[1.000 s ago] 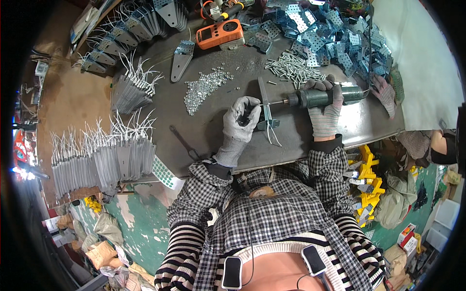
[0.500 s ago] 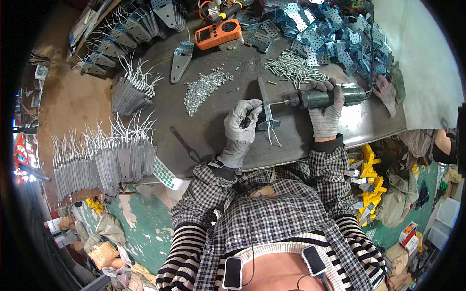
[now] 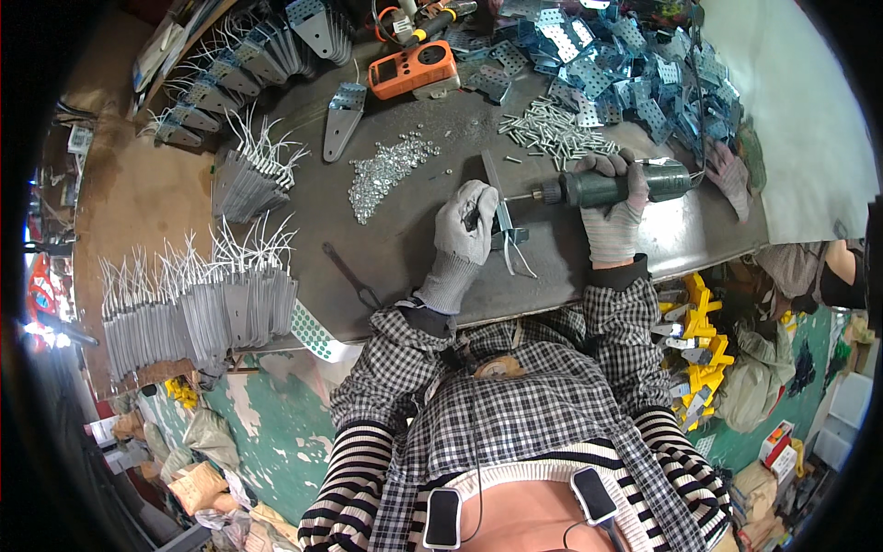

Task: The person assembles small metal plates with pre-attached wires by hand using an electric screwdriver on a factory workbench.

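Note:
My left hand, in a grey glove, is closed around a narrow metal plate standing on edge, with white wires hanging from its near end. A dark block-like piece sits at that end. In a striped glove, my right hand grips a green electric screwdriver lying level. Its thin bit points left and meets the plate's right side beside my left fingers. What my left fingertips press behind the plate is hidden. A pile of small nuts lies left of my hands, and a heap of screws beyond the screwdriver.
Perforated blue-silver brackets heap up at the back right. Behind the nuts are an orange meter and a single plate. Wired plates stand in rows on the left. A flat dark tool lies near the edge; a glove is at right.
My left hand has turned slightly, and the plate's far end has tipped a little to the left. The screwdriver has shifted slightly left, its bit still at the plate.

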A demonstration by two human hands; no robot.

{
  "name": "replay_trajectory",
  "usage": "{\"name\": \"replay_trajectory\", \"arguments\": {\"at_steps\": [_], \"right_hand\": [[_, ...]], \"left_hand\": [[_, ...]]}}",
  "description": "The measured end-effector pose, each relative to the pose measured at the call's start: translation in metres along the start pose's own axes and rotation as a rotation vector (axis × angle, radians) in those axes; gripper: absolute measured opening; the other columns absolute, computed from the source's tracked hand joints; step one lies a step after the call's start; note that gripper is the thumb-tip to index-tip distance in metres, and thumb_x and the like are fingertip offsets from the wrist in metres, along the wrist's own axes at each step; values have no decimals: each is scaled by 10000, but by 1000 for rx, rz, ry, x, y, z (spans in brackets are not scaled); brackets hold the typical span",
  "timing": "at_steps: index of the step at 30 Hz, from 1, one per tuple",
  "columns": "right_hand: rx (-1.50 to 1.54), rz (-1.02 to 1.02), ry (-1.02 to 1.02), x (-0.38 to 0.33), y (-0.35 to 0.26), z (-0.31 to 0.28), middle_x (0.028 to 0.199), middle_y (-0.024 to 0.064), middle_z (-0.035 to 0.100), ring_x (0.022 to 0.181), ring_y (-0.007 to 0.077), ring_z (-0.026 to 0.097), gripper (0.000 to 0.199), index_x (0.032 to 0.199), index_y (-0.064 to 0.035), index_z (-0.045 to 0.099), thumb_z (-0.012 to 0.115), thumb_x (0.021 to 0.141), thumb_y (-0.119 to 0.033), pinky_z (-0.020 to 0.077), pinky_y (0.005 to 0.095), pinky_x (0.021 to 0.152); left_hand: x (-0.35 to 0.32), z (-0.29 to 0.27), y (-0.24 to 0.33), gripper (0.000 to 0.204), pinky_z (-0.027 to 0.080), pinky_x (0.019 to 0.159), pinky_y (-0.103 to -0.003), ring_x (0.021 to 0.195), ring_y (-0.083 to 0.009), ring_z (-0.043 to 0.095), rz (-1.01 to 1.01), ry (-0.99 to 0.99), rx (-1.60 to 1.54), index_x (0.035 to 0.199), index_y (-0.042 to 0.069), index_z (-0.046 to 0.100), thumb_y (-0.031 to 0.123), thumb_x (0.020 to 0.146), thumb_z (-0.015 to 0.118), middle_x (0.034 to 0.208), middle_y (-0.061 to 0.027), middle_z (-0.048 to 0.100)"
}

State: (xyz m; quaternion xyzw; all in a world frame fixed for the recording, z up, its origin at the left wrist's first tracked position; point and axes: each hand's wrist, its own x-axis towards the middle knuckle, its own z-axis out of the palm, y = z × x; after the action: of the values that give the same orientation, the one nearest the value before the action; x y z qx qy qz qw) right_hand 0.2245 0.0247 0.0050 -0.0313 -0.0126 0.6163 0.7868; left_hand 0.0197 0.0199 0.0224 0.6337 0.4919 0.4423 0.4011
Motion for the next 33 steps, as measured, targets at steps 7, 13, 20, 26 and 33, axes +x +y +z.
{"name": "replay_trajectory", "arguments": {"at_steps": [7, 13, 20, 26, 33], "right_hand": [[-88, -3, -43, 9, 5, 17, 771, -39, 429, 771, 121, 459, 319, 1086, -128, 509, 720, 848, -131, 430, 363, 913], [-110, 68, -375, 26, 21, 34, 677, -69, 359, 647, 83, 352, 298, 753, -176, 396, 675, 841, -120, 339, 283, 683], [-472, 114, -210, 28, 26, 61, 760, -8, 476, 679, 117, 452, 343, 1132, -101, 520, 688, 835, -135, 415, 301, 690], [-1470, 94, -197, 28, -42, 108, 895, 17, 643, 780, 143, 586, 548, 1173, -5, 564, 788, 804, -343, 495, 305, 714], [-2698, -209, 148, 24, -139, 10, 1104, 182, 650, 1042, 387, 616, 547, 1242, -83, 580, 780, 765, -261, 498, 432, 863]], "left_hand": [[-5, 4, -8, 338, 497, 857, -254, 932, -106, 624, -351, 58, -58, 1163, -73, 621, 220, 1018, 538, 1022, -51, 694], [-11, 12, -7, 373, 497, 791, -263, 851, -98, 608, -366, 229, -171, 1102, -58, 647, 289, 1018, 540, 950, -27, 681], [2, -23, 2, 224, 492, 912, -358, 1052, -258, 621, 216, 68, 461, 1112, 29, 635, 159, 932, 612, 1098, -155, 633], [14, -68, -1, 577, 368, 1101, -392, 1328, -240, 458, 638, -649, 1196, 1396, 188, 489, 106, 831, 576, 1424, -42, 503], [81, -69, 2, 619, 353, 1106, -403, 1234, -200, 516, 960, -931, 1128, 1427, 232, 441, 130, 835, 591, 1329, -4, 548]]}}
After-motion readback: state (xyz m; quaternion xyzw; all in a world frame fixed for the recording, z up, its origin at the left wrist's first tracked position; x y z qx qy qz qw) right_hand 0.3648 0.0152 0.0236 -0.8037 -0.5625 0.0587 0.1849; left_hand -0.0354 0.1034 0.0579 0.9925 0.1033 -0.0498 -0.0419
